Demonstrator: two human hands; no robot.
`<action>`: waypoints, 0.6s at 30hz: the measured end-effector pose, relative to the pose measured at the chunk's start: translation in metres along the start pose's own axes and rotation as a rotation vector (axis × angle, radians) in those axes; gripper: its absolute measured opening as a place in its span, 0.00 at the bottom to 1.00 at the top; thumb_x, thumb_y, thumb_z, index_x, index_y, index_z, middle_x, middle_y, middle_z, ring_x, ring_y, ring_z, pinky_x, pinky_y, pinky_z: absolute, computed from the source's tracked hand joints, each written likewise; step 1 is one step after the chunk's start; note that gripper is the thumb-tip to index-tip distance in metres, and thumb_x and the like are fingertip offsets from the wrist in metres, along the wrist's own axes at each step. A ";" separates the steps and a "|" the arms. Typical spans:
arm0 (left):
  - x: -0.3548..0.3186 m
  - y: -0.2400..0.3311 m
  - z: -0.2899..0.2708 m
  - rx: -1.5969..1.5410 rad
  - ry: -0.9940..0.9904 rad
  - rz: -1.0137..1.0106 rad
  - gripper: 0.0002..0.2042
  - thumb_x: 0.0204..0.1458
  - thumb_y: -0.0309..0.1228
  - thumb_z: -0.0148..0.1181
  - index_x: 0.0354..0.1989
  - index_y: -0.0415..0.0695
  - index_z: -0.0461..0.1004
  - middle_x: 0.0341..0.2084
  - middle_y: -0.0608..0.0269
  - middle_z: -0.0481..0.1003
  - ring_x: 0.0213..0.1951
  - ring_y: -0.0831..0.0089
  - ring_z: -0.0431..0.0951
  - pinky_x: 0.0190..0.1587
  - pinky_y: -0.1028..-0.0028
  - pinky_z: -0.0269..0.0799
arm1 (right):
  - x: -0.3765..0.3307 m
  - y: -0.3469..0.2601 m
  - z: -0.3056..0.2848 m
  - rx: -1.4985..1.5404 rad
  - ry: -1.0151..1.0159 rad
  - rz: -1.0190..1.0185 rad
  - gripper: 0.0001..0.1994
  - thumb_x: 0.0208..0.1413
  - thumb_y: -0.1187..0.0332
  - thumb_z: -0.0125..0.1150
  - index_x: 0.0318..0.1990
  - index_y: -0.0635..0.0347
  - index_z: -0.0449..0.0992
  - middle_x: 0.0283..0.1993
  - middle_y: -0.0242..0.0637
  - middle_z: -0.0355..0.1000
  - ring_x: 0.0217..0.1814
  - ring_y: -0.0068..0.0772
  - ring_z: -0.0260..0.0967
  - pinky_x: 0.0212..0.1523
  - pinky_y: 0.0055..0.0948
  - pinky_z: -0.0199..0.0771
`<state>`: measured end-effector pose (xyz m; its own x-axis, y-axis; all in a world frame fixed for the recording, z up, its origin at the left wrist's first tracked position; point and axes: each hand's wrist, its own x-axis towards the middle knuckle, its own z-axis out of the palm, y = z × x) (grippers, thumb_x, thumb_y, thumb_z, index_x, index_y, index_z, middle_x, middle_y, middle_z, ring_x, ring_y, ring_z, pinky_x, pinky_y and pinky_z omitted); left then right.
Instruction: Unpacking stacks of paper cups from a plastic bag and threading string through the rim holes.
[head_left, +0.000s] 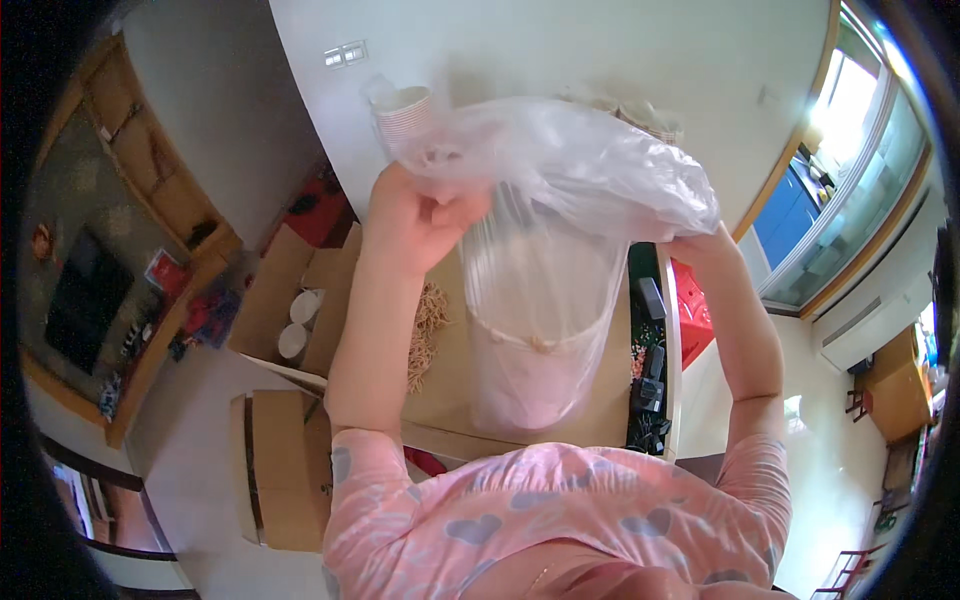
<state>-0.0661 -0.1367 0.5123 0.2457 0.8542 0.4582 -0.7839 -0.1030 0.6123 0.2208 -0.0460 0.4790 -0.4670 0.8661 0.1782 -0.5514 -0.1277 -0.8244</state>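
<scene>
Pale wall [640, 45] at the back, white switch plate [346, 54] on it, upper left; far left, dark flat screen [85, 310] beside wooden shelving [150, 150]; nearer, an open cardboard box [262, 325], a second brown carton [290, 470] on the floor just below; small black devices [650, 395] along the table's [612, 400] right edge, red plastic stool [692, 318] just beyond; far right, blue cabinet [785, 215] past a doorway, bright window [840, 105] above

The right hand [699, 243] is mostly hidden — its fingers lie behind the clear plastic bag [650, 185], whose film also veils fingertips of the left hand [425, 215]. The bag covers the lower part of the paper-cup stack [402, 108]; pinkish bits [638, 362] — too small to identify.
</scene>
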 end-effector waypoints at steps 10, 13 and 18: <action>-0.047 0.056 0.098 0.428 -0.322 0.282 0.45 0.51 0.55 0.49 0.64 0.38 0.32 0.23 0.62 0.67 0.19 0.75 0.62 0.17 0.79 0.59 | -0.075 -0.089 0.040 -0.215 -0.223 -0.079 0.24 0.62 0.57 0.39 0.57 0.68 0.60 0.15 0.24 0.51 0.13 0.15 0.45 0.15 0.18 0.46; -0.054 0.051 0.080 0.867 0.007 0.529 0.54 0.37 0.57 0.63 0.64 0.39 0.37 0.49 0.55 0.64 0.47 0.68 0.67 0.43 0.71 0.67 | -0.106 -0.134 0.035 -0.619 -0.189 -0.741 0.34 0.54 0.52 0.53 0.63 0.61 0.50 0.25 0.31 0.65 0.25 0.23 0.64 0.26 0.21 0.64; -0.049 -0.009 0.034 0.914 0.201 0.348 0.50 0.30 0.49 0.69 0.62 0.42 0.48 0.55 0.56 0.62 0.56 0.66 0.61 0.56 0.65 0.58 | -0.089 -0.127 0.082 -1.750 -0.288 -0.993 0.45 0.29 0.55 0.73 0.60 0.48 0.59 0.66 0.41 0.48 0.70 0.43 0.40 0.65 0.45 0.45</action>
<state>-0.0512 -0.1948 0.5061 -0.0817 0.7639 0.6401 -0.0335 -0.6440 0.7643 0.2754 -0.1470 0.6120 -0.6565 0.2205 0.7214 0.4068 0.9089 0.0924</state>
